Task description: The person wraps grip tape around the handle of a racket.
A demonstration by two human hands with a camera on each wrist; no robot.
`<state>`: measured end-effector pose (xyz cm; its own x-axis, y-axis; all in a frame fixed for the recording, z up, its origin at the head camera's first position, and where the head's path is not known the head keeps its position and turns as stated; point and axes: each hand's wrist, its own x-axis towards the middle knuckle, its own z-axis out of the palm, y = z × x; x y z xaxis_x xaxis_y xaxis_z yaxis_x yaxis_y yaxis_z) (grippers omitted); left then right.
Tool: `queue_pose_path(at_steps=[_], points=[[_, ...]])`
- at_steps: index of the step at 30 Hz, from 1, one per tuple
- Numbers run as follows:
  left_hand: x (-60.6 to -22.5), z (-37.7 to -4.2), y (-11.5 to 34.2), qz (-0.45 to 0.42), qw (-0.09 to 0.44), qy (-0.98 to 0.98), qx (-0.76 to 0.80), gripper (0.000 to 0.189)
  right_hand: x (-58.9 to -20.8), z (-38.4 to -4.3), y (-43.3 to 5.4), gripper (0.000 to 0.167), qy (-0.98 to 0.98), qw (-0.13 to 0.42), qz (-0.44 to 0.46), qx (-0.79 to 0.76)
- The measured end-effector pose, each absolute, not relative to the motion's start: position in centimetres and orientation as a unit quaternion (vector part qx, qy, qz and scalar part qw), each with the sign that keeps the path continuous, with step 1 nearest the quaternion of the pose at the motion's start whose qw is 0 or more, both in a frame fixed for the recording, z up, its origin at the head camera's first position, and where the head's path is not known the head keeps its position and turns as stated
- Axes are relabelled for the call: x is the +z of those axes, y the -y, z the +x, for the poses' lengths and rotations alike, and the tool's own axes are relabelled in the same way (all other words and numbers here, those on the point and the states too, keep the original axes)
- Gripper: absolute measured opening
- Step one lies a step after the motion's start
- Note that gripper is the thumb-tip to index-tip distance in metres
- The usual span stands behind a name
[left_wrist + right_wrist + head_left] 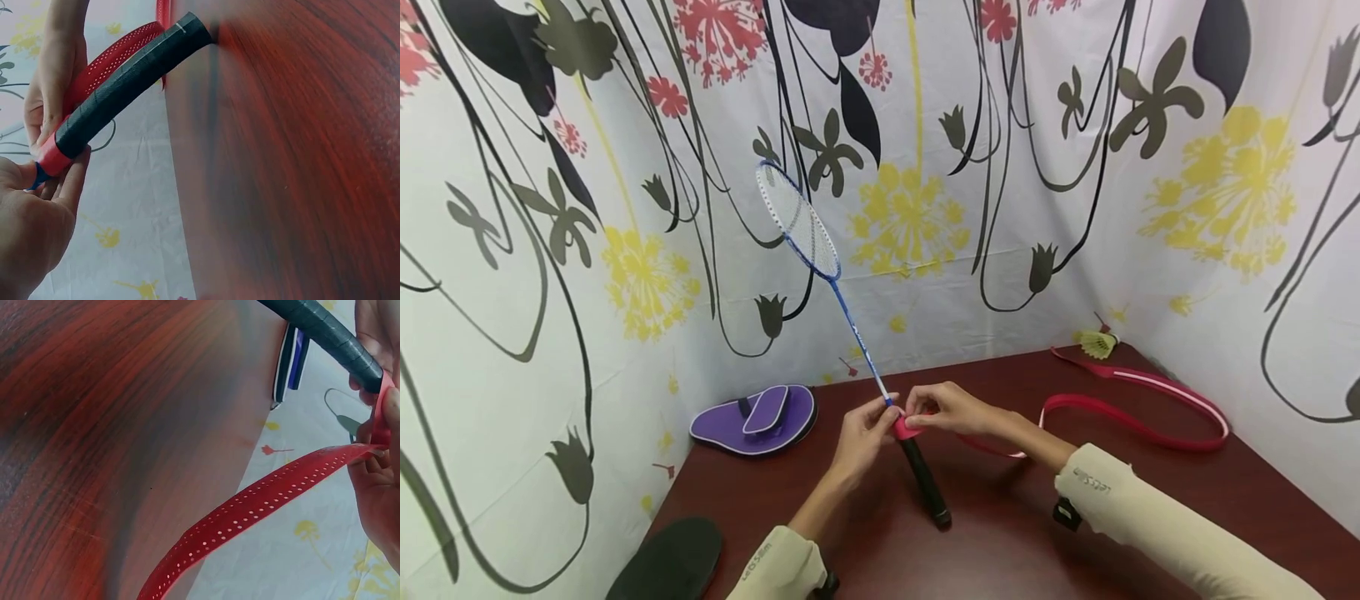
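A blue and white badminton racket [859,333] is held up at a slant, its head toward the patterned cloth and its black-wrapped handle [925,483] toward me. My left hand [859,437] grips it where the shaft meets the handle. Perforated red grip tape [250,512] circles the top of the handle as a pinkish-red band [53,156]. Beside that band, my right hand [951,408] pinches the tape between thumb and fingers. From there the long tail of tape trails off to the right over the table.
On the dark red wooden table [1000,533], a purple paddle case [722,425] lies at the back left. A dark rounded paddle [673,558] is at the near left. A yellow shuttlecock [1097,343] sits in the back right corner. Floral cloth [925,325] walls the back and sides.
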<state>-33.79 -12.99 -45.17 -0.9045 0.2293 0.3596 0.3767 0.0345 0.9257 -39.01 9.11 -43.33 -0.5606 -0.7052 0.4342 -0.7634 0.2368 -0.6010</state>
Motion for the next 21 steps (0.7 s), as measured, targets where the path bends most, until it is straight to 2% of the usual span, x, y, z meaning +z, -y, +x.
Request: queue_pose_path(at_steps=[3,9,21], points=[[-44.98,-33.92,12.84,-0.22,0.047,0.709,-0.668,0.032,-43.42,-39.09,-9.11,0.012,0.785,0.037,0.469,0.403],[-44.91,-34.0,12.67,-0.229,0.049,0.718,-0.656,0.033,-43.4,-38.76,-8.92,0.019,0.793,0.003,0.448,0.412],[-45.35,-33.63,12.13,-0.198,0.066,0.695,-0.689,0.033,-43.27,-38.5,-8.45,0.03,0.839,0.022,0.397,0.371]])
